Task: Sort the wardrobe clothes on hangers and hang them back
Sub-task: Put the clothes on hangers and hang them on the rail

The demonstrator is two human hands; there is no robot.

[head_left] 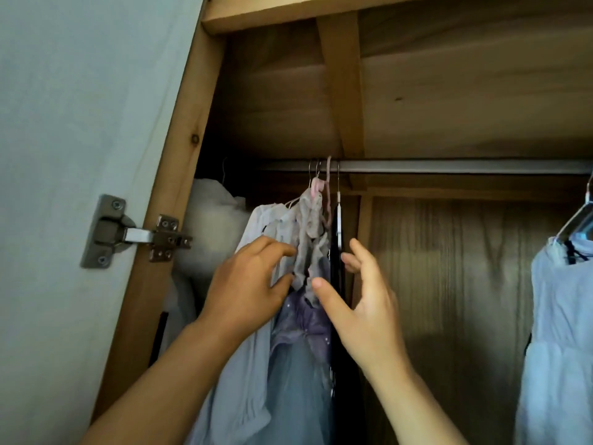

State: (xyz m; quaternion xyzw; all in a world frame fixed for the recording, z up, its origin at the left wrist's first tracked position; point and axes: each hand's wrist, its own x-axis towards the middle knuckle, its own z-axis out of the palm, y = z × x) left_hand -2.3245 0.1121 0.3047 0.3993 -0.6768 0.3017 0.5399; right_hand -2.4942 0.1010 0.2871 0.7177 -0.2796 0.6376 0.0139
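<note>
Several garments hang bunched together on the metal rail [449,166] inside the wooden wardrobe: a pale blue shirt [244,374], a grey lacy piece [309,232] on a pink hanger [328,184], a purple dress [305,329] and a dark garment [338,252]. My left hand [248,287] reaches into the bunch, its fingers pressing on the grey lacy piece from the left. My right hand [362,300] is held up with fingers spread at the right of the bunch, thumb near the grey piece, fingers beside the dark garment. Neither hand plainly grips anything.
A light blue dress [558,332] hangs alone on a hanger at the far right of the rail. The white wardrobe door [80,123] stands open at left with a metal hinge [128,232]. White bundled fabric [211,226] sits at the wardrobe's left end. The rail's middle stretch is bare.
</note>
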